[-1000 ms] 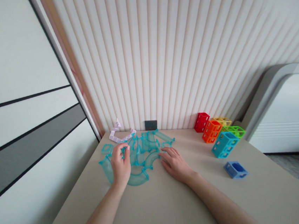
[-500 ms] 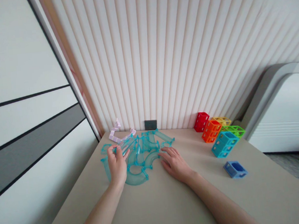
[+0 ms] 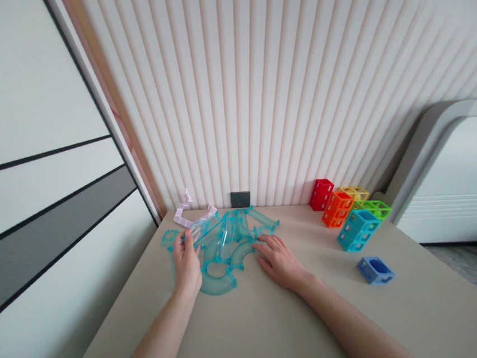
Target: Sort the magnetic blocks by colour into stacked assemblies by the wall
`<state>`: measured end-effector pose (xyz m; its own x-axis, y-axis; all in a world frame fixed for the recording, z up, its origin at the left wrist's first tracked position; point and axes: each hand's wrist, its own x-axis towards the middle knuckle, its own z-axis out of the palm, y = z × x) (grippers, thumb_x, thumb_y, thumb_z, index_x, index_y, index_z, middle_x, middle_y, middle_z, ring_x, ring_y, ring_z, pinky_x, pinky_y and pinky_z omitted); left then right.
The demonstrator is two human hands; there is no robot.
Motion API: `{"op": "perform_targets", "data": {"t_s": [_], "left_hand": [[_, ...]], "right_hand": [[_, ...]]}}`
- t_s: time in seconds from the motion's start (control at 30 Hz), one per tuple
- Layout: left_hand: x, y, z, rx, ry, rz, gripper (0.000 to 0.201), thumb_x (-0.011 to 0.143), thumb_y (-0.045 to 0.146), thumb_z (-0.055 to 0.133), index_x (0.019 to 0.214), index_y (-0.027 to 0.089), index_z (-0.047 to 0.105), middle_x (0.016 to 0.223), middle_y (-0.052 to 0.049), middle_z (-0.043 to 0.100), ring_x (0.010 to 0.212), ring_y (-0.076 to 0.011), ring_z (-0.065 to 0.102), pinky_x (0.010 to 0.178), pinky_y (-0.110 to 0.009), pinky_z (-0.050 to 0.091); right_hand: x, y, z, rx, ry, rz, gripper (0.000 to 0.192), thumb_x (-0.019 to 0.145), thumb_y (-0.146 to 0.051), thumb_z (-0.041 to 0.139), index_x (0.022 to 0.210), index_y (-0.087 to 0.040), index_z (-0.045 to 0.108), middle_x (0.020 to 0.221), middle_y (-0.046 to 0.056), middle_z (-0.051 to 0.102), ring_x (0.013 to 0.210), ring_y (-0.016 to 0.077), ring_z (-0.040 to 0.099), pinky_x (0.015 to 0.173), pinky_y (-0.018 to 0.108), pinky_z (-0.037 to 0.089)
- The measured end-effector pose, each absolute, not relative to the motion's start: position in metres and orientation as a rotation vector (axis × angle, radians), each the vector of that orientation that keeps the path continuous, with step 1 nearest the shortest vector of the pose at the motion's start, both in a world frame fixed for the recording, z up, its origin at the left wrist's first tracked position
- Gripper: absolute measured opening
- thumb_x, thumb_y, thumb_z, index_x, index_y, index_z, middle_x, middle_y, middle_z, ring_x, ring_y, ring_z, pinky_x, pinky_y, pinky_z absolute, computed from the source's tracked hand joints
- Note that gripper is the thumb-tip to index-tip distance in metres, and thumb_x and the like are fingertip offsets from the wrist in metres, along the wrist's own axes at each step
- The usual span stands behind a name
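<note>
Left hand [image 3: 186,265]: at 9 o'clock of the teal pile, fingers pinched on one end of a straight clear-teal track piece [image 3: 207,231]; piece tilted, its far end raised toward 2 o'clock over the pile.
Right hand [image 3: 281,262]: flat on the table at 3 o'clock of the pile, palm down, fingers released and spread, holding nothing; fingertips [image 3: 260,243] just beside a curved teal piece, contact not clear.
Teal track pile [image 3: 228,247]: heap of curved and straight translucent channels between the two hands, lying at 12 o'clock of the forearms, near the wall.
Large curved piece [image 3: 219,285]: nearest edge of the pile, at 3 o'clock of the left wrist, flat on the table.
Pale pink track piece [image 3: 187,212]: zigzag strip at 12 o'clock of the left hand, against the ribbed wall.
Wall socket [image 3: 240,199]: dark plate on the wall at 12 o'clock of the pile.
Colour cubes: red [image 3: 321,194], orange [image 3: 337,209], yellow [image 3: 353,193], green [image 3: 372,210] and teal [image 3: 358,229] open-frame blocks clustered at 2 o'clock of the right hand, well apart from it.
Blue block [image 3: 375,270]: alone at 3 o'clock of the right hand, at 6 o'clock of the teal cube.
Table [image 3: 261,329]: beige top bearing everything.
</note>
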<state>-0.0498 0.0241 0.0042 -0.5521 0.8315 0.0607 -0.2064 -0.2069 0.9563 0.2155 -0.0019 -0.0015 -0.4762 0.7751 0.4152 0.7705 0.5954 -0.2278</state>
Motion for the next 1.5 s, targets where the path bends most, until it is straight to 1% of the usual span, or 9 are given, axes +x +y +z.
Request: {"op": "perform_targets", "data": {"t_s": [0.2, 0.5, 0.6, 0.7, 0.93, 1.07, 1.2, 1.33, 1.5], "left_hand": [[-0.049, 0.024, 0.005, 0.79, 1.327, 1.815, 0.037, 0.083, 0.058, 0.066, 0.096, 0.024, 0.06, 0.09, 0.001, 0.068, 0.081, -0.0156, 0.066, 0.069, -0.024, 0.048], [-0.049, 0.019, 0.011, 0.928, 1.372, 1.883, 0.042, 0.081, 0.061, 0.068, 0.09, 0.021, 0.066, 0.076, 0.004, 0.064, 0.073, -0.0142, 0.057, 0.069, -0.023, 0.043], [-0.049, 0.016, 0.015, 1.004, 1.389, 1.887, 0.045, 0.083, 0.064, 0.065, 0.096, 0.021, 0.066, 0.082, 0.001, 0.067, 0.077, -0.0158, 0.06, 0.07, -0.024, 0.045], [-0.047, 0.012, 0.019, 1.139, 1.409, 1.883, 0.044, 0.088, 0.063, 0.061, 0.102, 0.021, 0.066, 0.093, -0.003, 0.071, 0.086, -0.019, 0.065, 0.076, -0.027, 0.05], [-0.038, 0.005, 0.025, 1.338, 1.272, 1.86, 0.032, 0.095, 0.052, 0.057, 0.106, 0.021, 0.061, 0.116, -0.01, 0.073, 0.103, -0.0229, 0.07, 0.086, -0.033, 0.057], [-0.037, 0.0, 0.025, 1.505, 1.272, 1.82, 0.024, 0.099, 0.043, 0.054, 0.107, 0.021, 0.06, 0.12, -0.012, 0.073, 0.105, -0.0229, 0.071, 0.088, -0.036, 0.058], [-0.038, -0.004, 0.025, 2.076, 1.161, 1.713, 0.012, 0.096, 0.023, 0.06, 0.108, 0.021, 0.063, 0.118, -0.01, 0.075, 0.109, -0.0229, 0.07, 0.095, -0.038, 0.056], [-0.034, -0.005, 0.023, 2.577, 0.838, 1.457, 0.028, 0.093, 0.005, 0.052, 0.113, 0.021, 0.064, 0.119, -0.009, 0.074, 0.115, -0.0212, 0.067, 0.098, -0.038, 0.057], [-0.029, -0.006, 0.02, 2.709, 0.627, 1.229, 0.03, 0.097, 0.003, 0.047, 0.117, 0.018, 0.064, 0.12, -0.01, 0.074, 0.118, -0.0198, 0.066, 0.098, -0.037, 0.058]], "right_hand": [[0.216, -0.001, -0.002, -1.228, -2.351, 0.014, 0.032, 0.094, -0.018, 0.057, 0.126, -0.021, 0.063, 0.129, 0.015, 0.063, 0.125, 0.0293, 0.056, 0.11, 0.05, 0.044], [0.215, -0.003, 0.0, -1.221, -2.339, -0.003, 0.031, 0.095, -0.019, 0.057, 0.125, -0.022, 0.064, 0.128, 0.014, 0.064, 0.124, 0.0289, 0.057, 0.11, 0.051, 0.044], [0.214, -0.003, 0.001, -1.24, -2.329, -0.036, 0.029, 0.095, -0.019, 0.057, 0.123, -0.022, 0.065, 0.126, 0.014, 0.066, 0.122, 0.0294, 0.058, 0.111, 0.053, 0.041], [0.213, -0.003, 0.001, -1.274, -2.3, -0.075, 0.027, 0.095, -0.018, 0.056, 0.12, -0.021, 0.067, 0.123, 0.013, 0.067, 0.118, 0.0301, 0.059, 0.106, 0.051, 0.045], [0.21, -0.003, 0.002, -1.34, -2.227, -0.133, 0.027, 0.096, -0.018, 0.056, 0.121, -0.021, 0.067, 0.123, 0.014, 0.067, 0.113, 0.0308, 0.059, 0.095, 0.048, 0.05], [0.209, -0.003, 0.001, -1.318, -2.203, -0.162, 0.028, 0.097, -0.02, 0.056, 0.123, -0.022, 0.066, 0.125, 0.013, 0.065, 0.115, 0.0303, 0.059, 0.098, 0.047, 0.049], [0.209, -0.002, -0.003, -1.305, -2.215, -0.17, 0.03, 0.095, -0.021, 0.058, 0.124, -0.023, 0.065, 0.127, 0.014, 0.063, 0.121, 0.0302, 0.056, 0.103, 0.048, 0.048], [0.21, -0.001, -0.004, -1.314, -2.223, -0.188, 0.029, 0.094, -0.02, 0.06, 0.122, -0.022, 0.065, 0.128, 0.015, 0.063, 0.123, 0.0304, 0.055, 0.106, 0.049, 0.046], [0.209, -0.002, -0.002, -1.339, -2.224, -0.19, 0.018, 0.092, -0.02, 0.062, 0.109, -0.019, 0.067, 0.13, 0.015, 0.062, 0.124, 0.031, 0.055, 0.108, 0.049, 0.045]]}}
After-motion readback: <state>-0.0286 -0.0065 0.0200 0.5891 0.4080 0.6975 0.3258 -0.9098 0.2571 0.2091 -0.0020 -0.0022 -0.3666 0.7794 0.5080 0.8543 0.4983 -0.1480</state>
